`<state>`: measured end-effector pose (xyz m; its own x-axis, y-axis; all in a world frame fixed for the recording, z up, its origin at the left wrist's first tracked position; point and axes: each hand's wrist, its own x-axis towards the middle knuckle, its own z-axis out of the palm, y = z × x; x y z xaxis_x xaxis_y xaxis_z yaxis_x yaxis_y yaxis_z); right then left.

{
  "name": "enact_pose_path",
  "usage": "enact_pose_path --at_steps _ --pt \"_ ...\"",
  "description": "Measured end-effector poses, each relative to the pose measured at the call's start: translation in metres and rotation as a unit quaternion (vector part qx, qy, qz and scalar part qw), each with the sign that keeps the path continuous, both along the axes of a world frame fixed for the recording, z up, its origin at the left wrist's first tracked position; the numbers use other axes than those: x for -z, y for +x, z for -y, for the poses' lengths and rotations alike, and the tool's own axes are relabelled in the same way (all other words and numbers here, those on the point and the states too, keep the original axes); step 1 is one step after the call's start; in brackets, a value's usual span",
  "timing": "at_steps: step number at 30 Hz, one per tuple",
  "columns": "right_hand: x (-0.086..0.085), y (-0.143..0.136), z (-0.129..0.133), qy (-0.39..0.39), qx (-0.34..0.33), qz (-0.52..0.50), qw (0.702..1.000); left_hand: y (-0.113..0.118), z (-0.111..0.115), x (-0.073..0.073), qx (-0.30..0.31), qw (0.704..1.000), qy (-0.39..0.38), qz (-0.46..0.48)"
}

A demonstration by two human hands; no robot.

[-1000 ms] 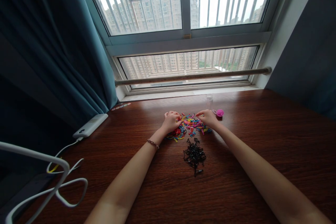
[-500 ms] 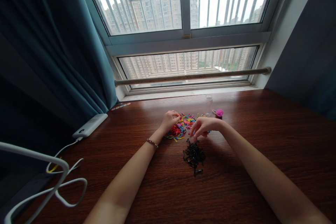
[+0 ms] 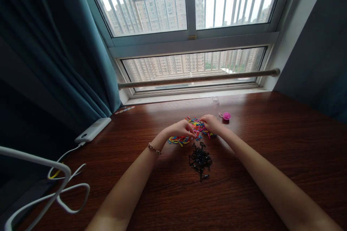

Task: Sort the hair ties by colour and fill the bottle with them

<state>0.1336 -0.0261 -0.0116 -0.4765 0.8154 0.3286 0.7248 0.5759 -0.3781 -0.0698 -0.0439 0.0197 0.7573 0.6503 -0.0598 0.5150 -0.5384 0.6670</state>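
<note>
A loose pile of small colourful hair bands [image 3: 199, 124] lies in the middle of the dark wooden table. My left hand [image 3: 181, 128], with a beaded bracelet [image 3: 154, 148] on the wrist, reaches over the pile's left part. Its fingers point down and are pinched together near the front edge of the pile; what they hold is too small to name. At the pile's back right, my right hand [image 3: 213, 123] has its fingers drawn together on the bands, and its fingertips are partly hidden. Nearer to me sits a separate heap of small black hair bands [image 3: 200, 159].
Behind my right hand stands a clear plastic jar [image 3: 215, 105], with a pink lid [image 3: 226, 116] beside it. A white power bank [image 3: 93, 130] with a white cable [image 3: 73, 191] lies on the left by the blue curtain [image 3: 100, 79]. The window sill [image 3: 162, 98] borders the table's far side.
My left hand has moved right and nearer, over the colourful pile. My right hand has gone from above the black heap back to the far side of the colourful bands.
</note>
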Motion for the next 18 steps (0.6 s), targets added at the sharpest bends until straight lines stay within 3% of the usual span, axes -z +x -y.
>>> enact_pose_path --at_steps 3,9,18 --pt "0.006 -0.002 0.001 -0.020 0.000 0.057 0.998 0.001 0.001 0.001 -0.003 0.999 0.018 -0.041" --pt "0.009 0.000 -0.001 -0.025 0.009 0.073 0.997 0.000 -0.002 0.012 -0.100 0.988 0.089 -0.076" --pt "0.007 -0.001 0.000 -0.018 0.000 0.047 0.999 0.003 -0.002 0.012 -0.087 0.989 0.078 -0.086"
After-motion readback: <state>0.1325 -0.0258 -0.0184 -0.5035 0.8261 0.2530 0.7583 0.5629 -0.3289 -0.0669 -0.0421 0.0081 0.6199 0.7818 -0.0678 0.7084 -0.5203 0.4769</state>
